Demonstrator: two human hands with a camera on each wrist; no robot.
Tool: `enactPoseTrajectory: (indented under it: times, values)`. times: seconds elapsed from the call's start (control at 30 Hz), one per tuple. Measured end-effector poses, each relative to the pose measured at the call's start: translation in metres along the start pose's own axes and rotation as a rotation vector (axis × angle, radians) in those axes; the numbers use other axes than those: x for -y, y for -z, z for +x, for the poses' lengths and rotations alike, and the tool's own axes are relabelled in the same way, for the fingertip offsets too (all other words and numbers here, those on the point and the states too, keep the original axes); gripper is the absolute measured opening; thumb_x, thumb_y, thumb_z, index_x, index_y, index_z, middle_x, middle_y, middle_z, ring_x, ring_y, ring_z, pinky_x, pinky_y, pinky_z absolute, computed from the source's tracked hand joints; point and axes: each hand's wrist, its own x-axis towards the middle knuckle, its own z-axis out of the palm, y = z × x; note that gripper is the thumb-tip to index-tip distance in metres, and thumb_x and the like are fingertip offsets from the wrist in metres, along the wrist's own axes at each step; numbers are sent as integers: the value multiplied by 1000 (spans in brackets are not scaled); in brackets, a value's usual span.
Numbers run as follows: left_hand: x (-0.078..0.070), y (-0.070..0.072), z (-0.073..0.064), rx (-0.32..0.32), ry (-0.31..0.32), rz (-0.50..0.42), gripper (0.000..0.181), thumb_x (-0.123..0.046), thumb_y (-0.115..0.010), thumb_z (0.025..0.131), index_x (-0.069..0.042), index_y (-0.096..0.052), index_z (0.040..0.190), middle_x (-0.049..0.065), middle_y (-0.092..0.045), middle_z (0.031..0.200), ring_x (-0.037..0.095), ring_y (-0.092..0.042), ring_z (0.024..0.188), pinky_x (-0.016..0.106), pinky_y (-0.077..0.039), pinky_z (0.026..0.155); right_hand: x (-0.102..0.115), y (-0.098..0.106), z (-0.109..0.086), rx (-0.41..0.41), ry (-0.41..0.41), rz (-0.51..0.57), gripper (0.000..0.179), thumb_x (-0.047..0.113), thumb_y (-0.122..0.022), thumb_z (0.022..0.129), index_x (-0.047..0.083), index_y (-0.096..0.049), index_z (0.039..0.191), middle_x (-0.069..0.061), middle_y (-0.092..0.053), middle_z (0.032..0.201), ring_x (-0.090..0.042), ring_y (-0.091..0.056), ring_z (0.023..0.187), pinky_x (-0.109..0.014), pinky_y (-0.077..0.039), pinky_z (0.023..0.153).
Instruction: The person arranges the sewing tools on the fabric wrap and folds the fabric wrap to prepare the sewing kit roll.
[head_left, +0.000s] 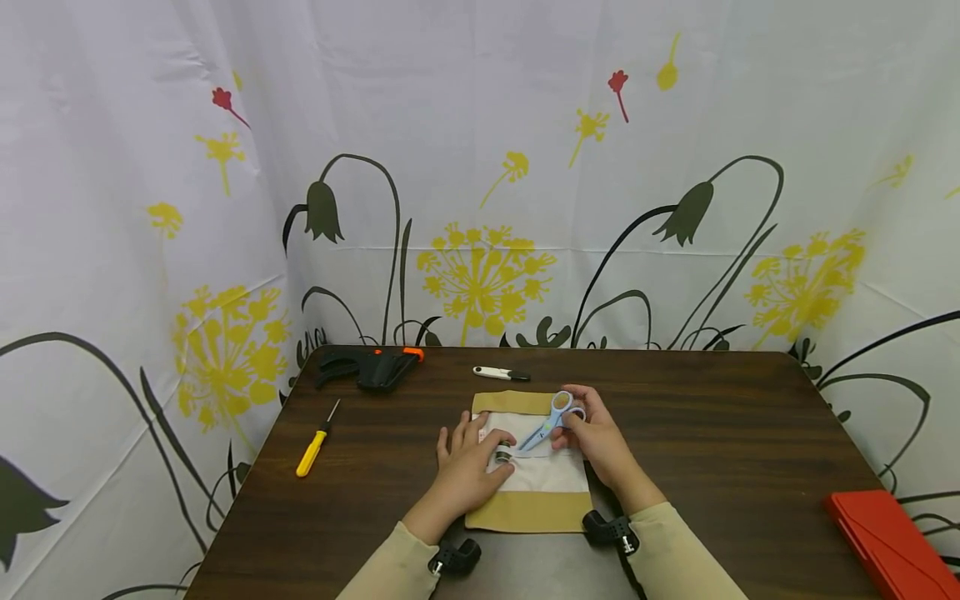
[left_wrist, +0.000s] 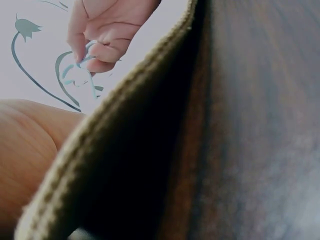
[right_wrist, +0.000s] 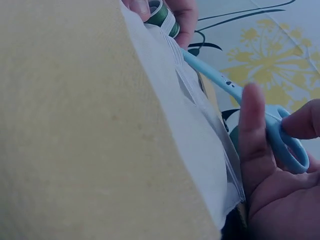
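Note:
A white cloth piece with tan bands (head_left: 534, 511) lies flat at the table's middle. On it my left hand (head_left: 467, 467) pinches a small green spool (head_left: 503, 452) between thumb and fingers, its other fingers spread over the cloth. In the right wrist view, a white strip runs over the spool (right_wrist: 165, 19). My right hand (head_left: 603, 443) holds light blue scissors (head_left: 542, 431) by the handle loops, blades pointing toward the spool and low over the cloth. The scissors' handle (right_wrist: 285, 137) also shows in the right wrist view, with one finger along it.
A white and black pen (head_left: 501, 373) lies behind the cloth. Back left is a black clamp with orange parts (head_left: 375, 367), and nearer a yellow-handled screwdriver (head_left: 315, 450). A red case (head_left: 892, 537) sits at the right edge. A grey sheet (head_left: 525, 567) lies in front.

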Motion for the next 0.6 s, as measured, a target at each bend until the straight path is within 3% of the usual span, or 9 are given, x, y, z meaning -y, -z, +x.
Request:
enactPoseTrajectory:
  times: [0.17,0.37,0.6]
  values:
    - [2,-1,0,-15,-24,-10,31,-29,-80,97,-28,-69,126,24,-36,172,57,-14,165,84,2,123,-1,-1,1,-53,41,1,41,-7,-53,107,10,-38,142,-14,-60,102,-18,-70,72,-28,-62,63]
    - [0,1,2,18,19,29,32,-32,-79,99,-29,-69,129,19,-35,175,52,-12,167,81,0,126,-2,1,2,-4,48,-60,41,-2,-55,110,10,-47,149,-12,-55,110,-19,-69,79,-27,-61,66]
    - [1,0,2,11,14,26,31,-32,-80,98,-30,-69,127,20,-36,175,53,-13,167,82,0,125,-5,2,2,60,47,-290,49,5,-60,110,22,-55,156,-13,-51,124,-21,-68,86,-28,-62,69]
